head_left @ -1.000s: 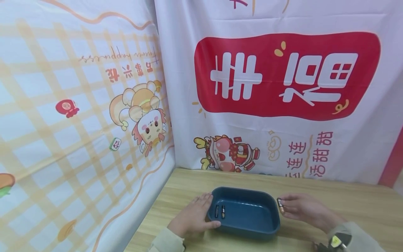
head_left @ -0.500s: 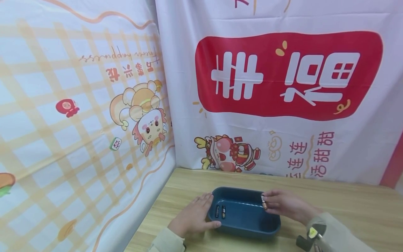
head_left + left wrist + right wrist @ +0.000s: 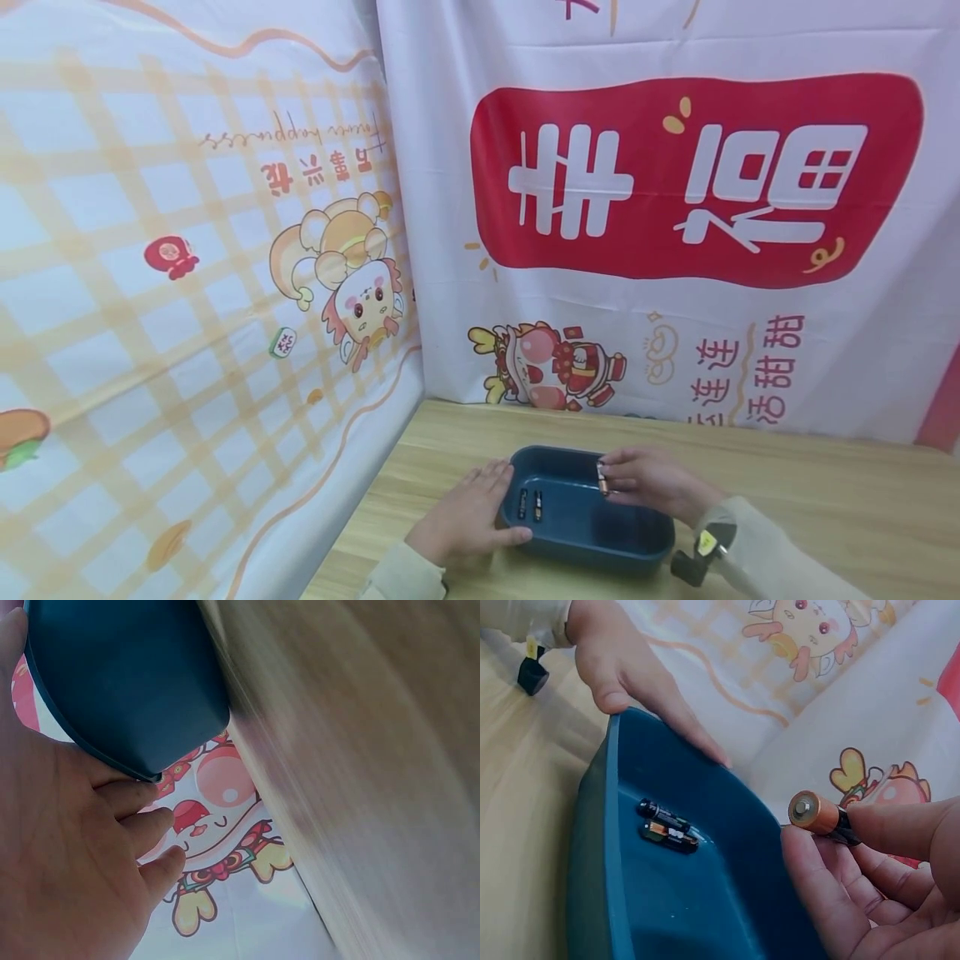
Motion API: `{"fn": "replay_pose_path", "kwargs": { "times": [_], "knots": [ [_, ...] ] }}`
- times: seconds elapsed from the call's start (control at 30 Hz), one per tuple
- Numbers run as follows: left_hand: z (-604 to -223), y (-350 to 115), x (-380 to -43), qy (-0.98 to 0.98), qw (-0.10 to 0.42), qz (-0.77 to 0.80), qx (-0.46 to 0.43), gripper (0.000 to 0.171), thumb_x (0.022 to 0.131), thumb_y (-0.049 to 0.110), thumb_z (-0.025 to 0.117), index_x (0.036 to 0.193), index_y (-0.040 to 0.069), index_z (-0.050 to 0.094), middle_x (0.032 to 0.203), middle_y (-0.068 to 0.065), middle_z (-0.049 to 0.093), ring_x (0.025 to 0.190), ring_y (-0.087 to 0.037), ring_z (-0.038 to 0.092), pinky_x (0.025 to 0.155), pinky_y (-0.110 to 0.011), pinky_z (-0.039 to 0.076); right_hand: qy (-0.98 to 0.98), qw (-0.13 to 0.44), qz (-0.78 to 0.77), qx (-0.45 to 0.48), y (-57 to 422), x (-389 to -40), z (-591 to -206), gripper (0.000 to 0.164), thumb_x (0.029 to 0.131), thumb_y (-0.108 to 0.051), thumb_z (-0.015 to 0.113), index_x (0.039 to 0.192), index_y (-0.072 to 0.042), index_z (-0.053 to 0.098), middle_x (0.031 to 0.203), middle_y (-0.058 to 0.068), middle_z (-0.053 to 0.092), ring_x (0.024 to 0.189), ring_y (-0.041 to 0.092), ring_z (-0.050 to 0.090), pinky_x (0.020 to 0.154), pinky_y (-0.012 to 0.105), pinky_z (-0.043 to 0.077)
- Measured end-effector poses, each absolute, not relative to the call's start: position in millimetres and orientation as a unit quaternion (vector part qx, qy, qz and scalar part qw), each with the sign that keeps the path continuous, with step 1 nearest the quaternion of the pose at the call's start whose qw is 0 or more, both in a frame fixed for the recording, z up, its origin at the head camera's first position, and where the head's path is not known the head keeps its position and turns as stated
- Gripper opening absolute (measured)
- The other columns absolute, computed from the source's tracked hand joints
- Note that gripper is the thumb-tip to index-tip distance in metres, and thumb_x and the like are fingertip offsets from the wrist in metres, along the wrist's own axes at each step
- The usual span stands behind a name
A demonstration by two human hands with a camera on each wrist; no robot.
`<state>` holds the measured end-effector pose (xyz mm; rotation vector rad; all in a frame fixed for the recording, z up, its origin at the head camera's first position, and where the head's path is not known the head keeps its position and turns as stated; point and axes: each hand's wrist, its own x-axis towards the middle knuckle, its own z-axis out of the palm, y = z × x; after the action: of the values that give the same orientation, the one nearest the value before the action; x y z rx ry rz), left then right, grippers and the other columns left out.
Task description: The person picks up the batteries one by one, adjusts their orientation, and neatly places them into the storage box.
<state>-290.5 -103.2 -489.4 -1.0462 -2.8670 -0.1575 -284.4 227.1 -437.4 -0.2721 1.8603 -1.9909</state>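
A dark blue rectangular basin (image 3: 592, 557) stands on the table. My left hand (image 3: 468, 515) rests against its left end, fingers extended along the outside and thumb at the near rim; the left wrist view shows the fingers at the basin's edge. Between thumb and fingers, my right hand (image 3: 660, 482) pinches a copper-and-black battery (image 3: 815, 813) above the basin, near the far rim. Its metal tip faces the camera in the right wrist view. Two more batteries, one mostly black (image 3: 662, 815) and one with a copper end (image 3: 669, 835), lie side by side on the basin floor, toward the left end.
The wooden table (image 3: 787, 500) extends on both sides of the basin. Behind it hangs a white cloth (image 3: 442, 333) with red and cartoon prints, and a checked cloth (image 3: 225, 350) hangs along the left. A dark device (image 3: 693, 567) is strapped to my right wrist.
My right hand has carried the battery leftward, from outside the basin's right end to over its inside. The left hand and the two batteries inside keep their places.
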Motion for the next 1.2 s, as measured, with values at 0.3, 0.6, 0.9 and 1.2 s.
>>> {"fn": "replay_pose_path", "kwargs": {
  "times": [0.3, 0.6, 0.9, 1.2],
  "knots": [
    [-489, -102, -292, -0.941, 0.029, -0.061, -0.332, 0.102, 0.085, 0.080, 0.036, 0.155, 0.006, 0.024, 0.160, -0.008, 0.021, 0.146, -0.024, 0.017, 0.115, -0.047, 0.020, 0.678, 0.200, -0.701, -0.095, 211, -292, -450, 0.022, 0.094, -0.003, 0.059, 0.112, 0.009, 0.058, 0.097, 0.016, 0.067, 0.084, 0.020, 0.066, 0.083, 0.044, 0.056],
    [-492, -102, -294, -0.940, 0.032, -0.056, -0.336, 0.102, 0.086, 0.080, 0.036, 0.155, 0.006, 0.024, 0.160, -0.007, 0.021, 0.146, -0.022, 0.017, 0.115, -0.046, 0.019, 0.679, 0.221, -0.696, -0.082, 195, -295, -464, 0.030, 0.095, 0.001, 0.055, 0.120, 0.017, 0.051, 0.102, 0.020, 0.066, 0.089, 0.024, 0.068, 0.083, 0.045, 0.056],
    [-488, -102, -293, -0.940, 0.029, -0.057, -0.336, 0.101, 0.086, 0.079, 0.036, 0.154, 0.005, 0.024, 0.160, -0.008, 0.021, 0.146, -0.023, 0.017, 0.115, -0.045, 0.020, 0.686, 0.229, -0.687, -0.074, 181, -300, -466, 0.032, 0.095, 0.000, 0.056, 0.122, 0.017, 0.051, 0.107, 0.024, 0.064, 0.091, 0.026, 0.067, 0.084, 0.045, 0.056],
    [-485, -102, -292, -0.939, 0.027, -0.061, -0.338, 0.101, 0.086, 0.079, 0.036, 0.154, 0.005, 0.025, 0.159, -0.009, 0.022, 0.146, -0.024, 0.019, 0.115, -0.046, 0.020, 0.692, 0.235, -0.680, -0.066, 170, -305, -471, 0.031, 0.094, -0.001, 0.059, 0.120, 0.016, 0.054, 0.103, 0.022, 0.066, 0.088, 0.025, 0.068, 0.082, 0.046, 0.056]
  ]
}}
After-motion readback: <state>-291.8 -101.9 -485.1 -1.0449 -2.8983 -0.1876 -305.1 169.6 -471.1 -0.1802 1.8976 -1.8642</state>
